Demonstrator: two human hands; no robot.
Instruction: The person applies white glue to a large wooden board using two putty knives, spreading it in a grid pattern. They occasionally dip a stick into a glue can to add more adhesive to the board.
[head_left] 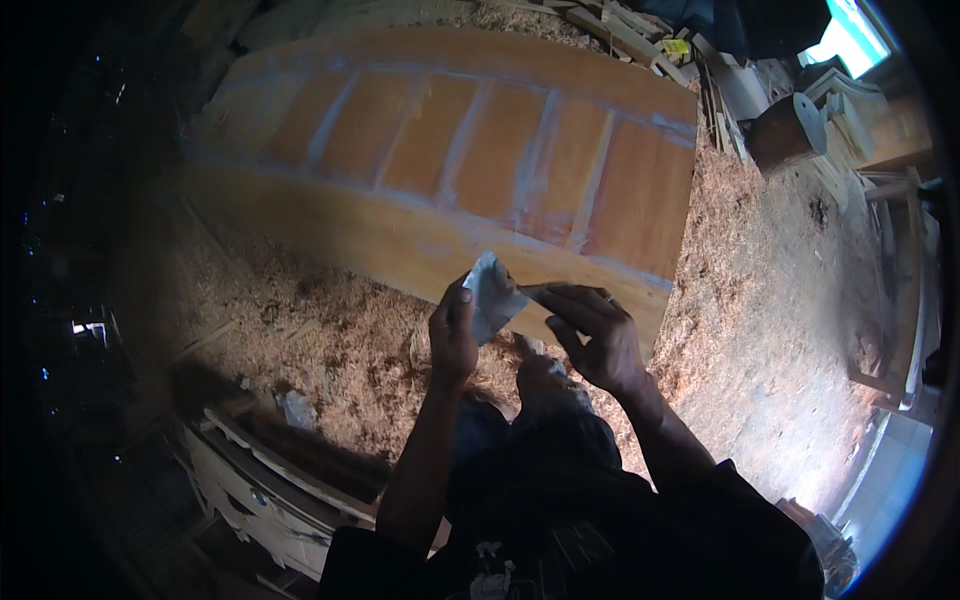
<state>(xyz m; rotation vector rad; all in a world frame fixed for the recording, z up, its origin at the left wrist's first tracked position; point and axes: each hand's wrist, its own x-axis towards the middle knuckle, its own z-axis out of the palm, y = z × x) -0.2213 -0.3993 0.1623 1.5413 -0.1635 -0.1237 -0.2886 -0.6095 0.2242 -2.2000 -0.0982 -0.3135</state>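
Note:
In front of me, my left hand (455, 335) grips a pale grey, bent piece of sheet material (493, 300), perhaps a bag or a folded sheet; its exact kind does not show. My right hand (597, 335) is close to the sheet's right side, fingers bent together and pointing at it. A thin dark edge shows at its fingertips, too small to name. Both hands are above the near edge of a large wooden panel (400, 215). Whitish-blue smears run along the panel's joints and frame strips.
Wood shavings (340, 350) cover the ground around the panel. Offcuts and boards (630, 40) are piled at the far right, near a dark cylindrical container (787, 133). A wooden frame (915, 290) stands on the right. Pale boards (260, 490) lie at the lower left.

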